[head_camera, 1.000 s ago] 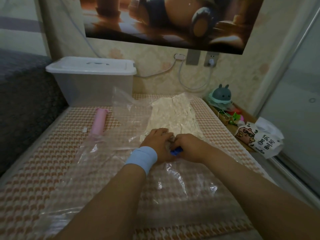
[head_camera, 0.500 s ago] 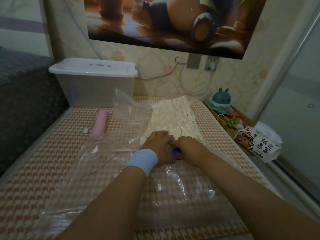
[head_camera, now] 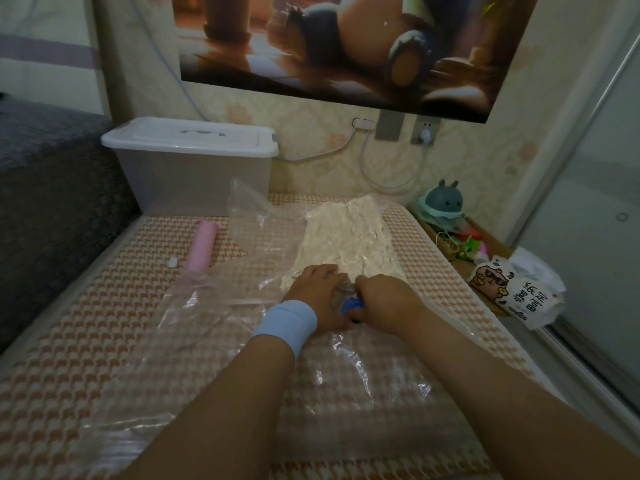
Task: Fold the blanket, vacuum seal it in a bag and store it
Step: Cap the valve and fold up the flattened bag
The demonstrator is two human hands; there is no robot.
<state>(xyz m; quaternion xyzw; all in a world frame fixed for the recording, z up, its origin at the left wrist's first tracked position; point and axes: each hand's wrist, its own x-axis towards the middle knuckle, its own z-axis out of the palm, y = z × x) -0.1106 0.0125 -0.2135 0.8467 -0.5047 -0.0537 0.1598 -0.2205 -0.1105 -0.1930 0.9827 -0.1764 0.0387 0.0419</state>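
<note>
A clear plastic vacuum bag point(head_camera: 194, 344) lies flat on the patterned bed mat point(head_camera: 86, 341). The cream blanket point(head_camera: 346, 237) sits compressed inside its far right part. My left hand point(head_camera: 317, 292), with a light blue wristband, presses on the bag beside a small blue valve piece point(head_camera: 351, 303). My right hand point(head_camera: 384, 299) grips that blue piece with closed fingers. Both hands touch at the near edge of the blanket. A pink hand pump point(head_camera: 202, 244) lies on the mat to the left.
A translucent storage box with a white lid point(head_camera: 190, 161) stands at the back against the wall. A dark sofa point(head_camera: 52, 202) borders the left. At the right, a side shelf holds a round toy point(head_camera: 443, 202), small items and a tissue pack point(head_camera: 512, 292). Cables hang from wall sockets.
Both hands stay together at the blue valve piece; my right hand has shifted slightly over it. The view has drifted a little. The bag and blanket have not moved.
</note>
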